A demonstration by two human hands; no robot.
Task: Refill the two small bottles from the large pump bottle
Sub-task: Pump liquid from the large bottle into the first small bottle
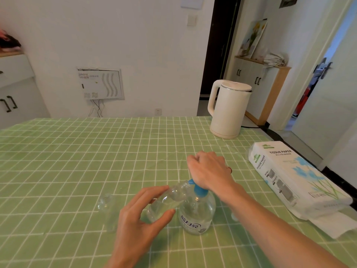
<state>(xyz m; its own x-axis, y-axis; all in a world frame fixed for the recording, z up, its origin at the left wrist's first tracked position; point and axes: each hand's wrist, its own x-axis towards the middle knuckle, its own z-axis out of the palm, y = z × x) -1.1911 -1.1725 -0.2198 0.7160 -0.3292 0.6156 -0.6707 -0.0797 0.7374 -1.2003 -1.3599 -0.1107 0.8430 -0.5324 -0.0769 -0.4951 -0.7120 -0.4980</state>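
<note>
- Clear small bottle (170, 198) is held tilted, pinched between thumb and fingers of the left hand (135, 219), its mouth at the blue spout of the large pump bottle (197, 215), near the table's (77, 151) front edge.
- Its pump head (200, 190) is covered by the heel of the right hand (208, 169), fingers curled.
- A second small bottle (108, 209) is stood just left of the left hand.
- A kettle (228, 109) and tissue pack (289, 176) are set along the right edge.

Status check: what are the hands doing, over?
Left hand holds one small bottle tilted toward the spout. Right hand, loosely fisted, rests atop large pump bottle. Second small bottle stands aside; nothing blocking.
</note>
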